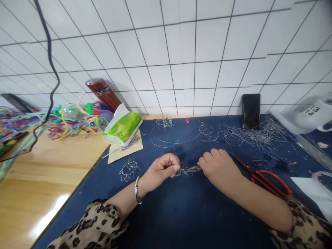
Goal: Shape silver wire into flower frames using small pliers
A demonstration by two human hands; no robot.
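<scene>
My left hand [164, 166] pinches a small bundle of bent silver wire [181, 169] between thumb and fingers, just above the blue mat. Closed around a pair of pliers [193, 169], my right hand [219, 167] points the metal jaws left so that they meet the loose wire ends. The pliers' handles are hidden in that hand. Left of my left hand lies a flower-like coil of wire [129, 170]. Beyond both hands sits a small wire frame [167, 122]. Scissors with red handles [271, 180] rest beside my right forearm.
A pile of loose wires [261, 133] spreads before a black phone [250, 111] propped on the wall. At left are a green tissue pack [124, 126], a red flask [105, 95] and coloured pipe cleaners [62, 119]. A white mug [320, 112] stands far right.
</scene>
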